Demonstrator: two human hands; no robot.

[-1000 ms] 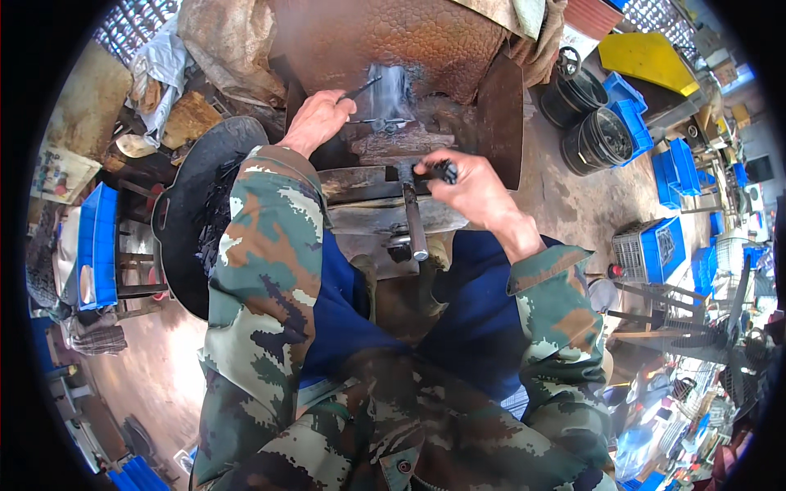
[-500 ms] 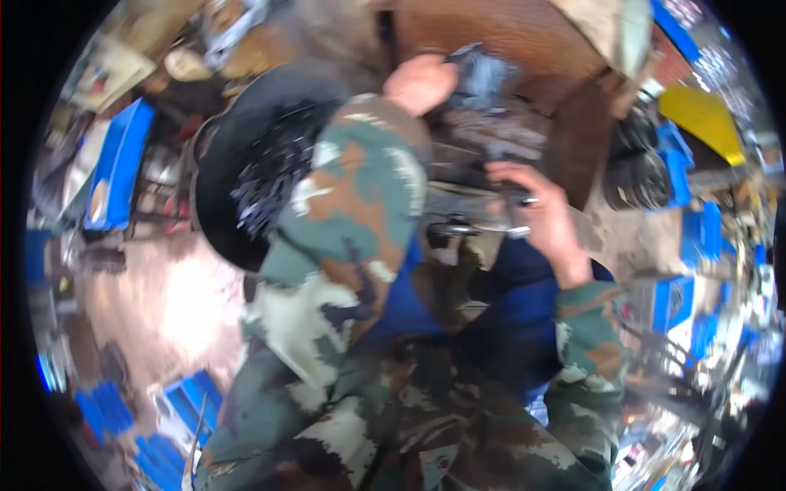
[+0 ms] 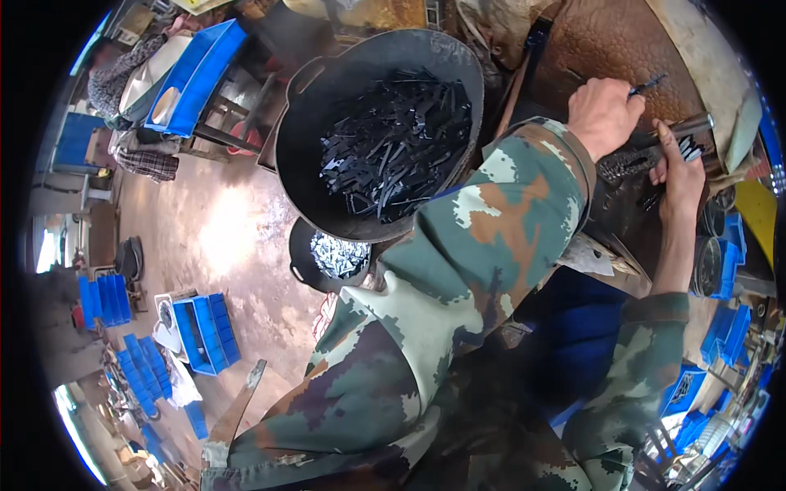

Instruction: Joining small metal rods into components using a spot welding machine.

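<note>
My left hand reaches across to the upper right, its fingers closed on a thin dark metal strip that sticks out to the right. Just beside it, my right hand is closed, with a metal rod running past its thumb and several shiny small strips at its fingers. Part of the rod is hidden behind the thumb. Both hands are over a dark brown work surface. Left of my sleeve, a big black basin holds a heap of dark flat metal strips.
A smaller black bowl with shiny pieces stands below the basin. Blue bins sit on the floor at left, with more blue bins at right. A blue tray rests on a stand, near another person at far left.
The view has swung left, so the basin now shows more fully and both hands lie further right. The hands are closer together, and the earlier blur has cleared.
</note>
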